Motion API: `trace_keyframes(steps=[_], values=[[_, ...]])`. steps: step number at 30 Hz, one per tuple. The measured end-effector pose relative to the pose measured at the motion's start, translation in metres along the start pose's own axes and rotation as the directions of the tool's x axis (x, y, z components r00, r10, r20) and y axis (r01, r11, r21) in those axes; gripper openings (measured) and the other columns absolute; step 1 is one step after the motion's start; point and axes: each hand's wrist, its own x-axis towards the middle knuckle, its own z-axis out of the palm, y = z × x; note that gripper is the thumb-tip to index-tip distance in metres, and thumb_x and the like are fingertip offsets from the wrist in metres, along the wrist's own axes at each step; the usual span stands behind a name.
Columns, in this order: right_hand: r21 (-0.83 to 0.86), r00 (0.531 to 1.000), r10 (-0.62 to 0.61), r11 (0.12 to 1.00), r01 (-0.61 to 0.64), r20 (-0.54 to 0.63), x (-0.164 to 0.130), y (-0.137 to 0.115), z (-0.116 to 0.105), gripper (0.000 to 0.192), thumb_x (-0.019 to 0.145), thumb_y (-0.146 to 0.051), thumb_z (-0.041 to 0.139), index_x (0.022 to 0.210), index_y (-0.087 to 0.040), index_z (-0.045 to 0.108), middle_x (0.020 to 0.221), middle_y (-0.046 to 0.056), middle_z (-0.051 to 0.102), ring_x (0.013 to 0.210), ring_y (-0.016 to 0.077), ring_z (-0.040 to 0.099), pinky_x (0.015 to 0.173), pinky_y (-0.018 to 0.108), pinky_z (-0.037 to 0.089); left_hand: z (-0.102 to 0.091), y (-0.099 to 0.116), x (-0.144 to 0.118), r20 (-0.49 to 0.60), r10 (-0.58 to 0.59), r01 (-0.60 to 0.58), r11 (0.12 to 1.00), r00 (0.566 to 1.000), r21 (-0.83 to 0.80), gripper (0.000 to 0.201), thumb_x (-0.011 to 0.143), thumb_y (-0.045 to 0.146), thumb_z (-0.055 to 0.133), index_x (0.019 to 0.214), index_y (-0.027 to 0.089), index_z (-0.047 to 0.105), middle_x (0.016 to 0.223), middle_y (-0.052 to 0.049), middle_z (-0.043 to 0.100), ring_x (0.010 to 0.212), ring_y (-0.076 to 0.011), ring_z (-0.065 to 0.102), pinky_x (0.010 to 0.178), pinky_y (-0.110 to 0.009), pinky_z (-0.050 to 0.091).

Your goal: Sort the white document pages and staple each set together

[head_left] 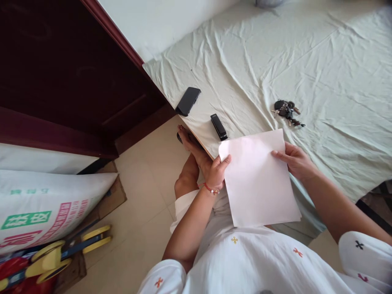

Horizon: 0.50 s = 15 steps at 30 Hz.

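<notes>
Several white sheets of paper (259, 183) lie together in a stack above my lap, held up at both sides. My left hand (217, 172) is closed on the stack's left edge near its upper corner, thumb on top. On the right edge, my right hand (295, 160) pinches the sheets the same way, fingers hidden underneath. Just beyond the upper left corner of the paper, a black stapler (218, 127) rests on the cloth-covered table, apart from both hands.
A black phone (188, 101) lies near the left edge of the table, which wears a pale green cloth (245, 81). A bunch of keys (287, 111) is at the right. A dark red door (61, 73), a printed white sack (45, 208) and a yellow-wheeled object (55, 261) stand left.
</notes>
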Motion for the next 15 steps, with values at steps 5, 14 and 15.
trace_keyframes(steps=[5, 14, 15], values=[[-0.643, 0.740, -0.669, 0.597, 0.479, -0.070, 0.014, -0.039, 0.013, 0.046, 0.092, -0.039, 0.074, 0.136, -0.030, 0.067, 0.141, 0.012, 0.068, 0.129, 0.0350, 0.065, 0.112, 0.062, 0.053, 0.008, -0.002, 0.005, 0.066, -0.037, 0.037, 0.999, 0.997, 0.005, 0.064, 0.066, 0.061, 0.095, 0.110, 0.018, 0.078, 0.110, -0.011, 0.084, 0.121, -0.0346, 0.075, 0.111, -0.051, 0.055], [-0.662, 0.682, -0.437, 0.227, 0.715, 0.587, 0.031, -0.066, 0.094, 0.039, 0.107, -0.025, 0.044, 0.131, -0.015, 0.072, 0.139, 0.018, 0.071, 0.141, 0.0410, 0.055, 0.109, 0.062, 0.048, 0.011, -0.003, 0.004, 0.061, -0.036, 0.037, 0.999, 0.997, -0.022, 0.061, 0.061, 0.053, 0.099, 0.106, 0.018, 0.077, 0.099, -0.008, 0.084, 0.111, -0.0323, 0.077, 0.103, -0.048, 0.058], [-0.656, 0.682, -0.419, 0.231, 0.718, 0.599, 0.031, -0.064, 0.096, 0.038, 0.107, -0.024, 0.044, 0.130, -0.015, 0.073, 0.137, 0.019, 0.073, 0.140, 0.0407, 0.056, 0.108, 0.061, 0.048, 0.010, -0.003, 0.004, 0.061, -0.035, 0.036, 0.999, 0.998, -0.009, 0.061, 0.061, 0.053, 0.099, 0.107, 0.018, 0.077, 0.098, -0.007, 0.083, 0.108, -0.0318, 0.077, 0.101, -0.048, 0.058]])
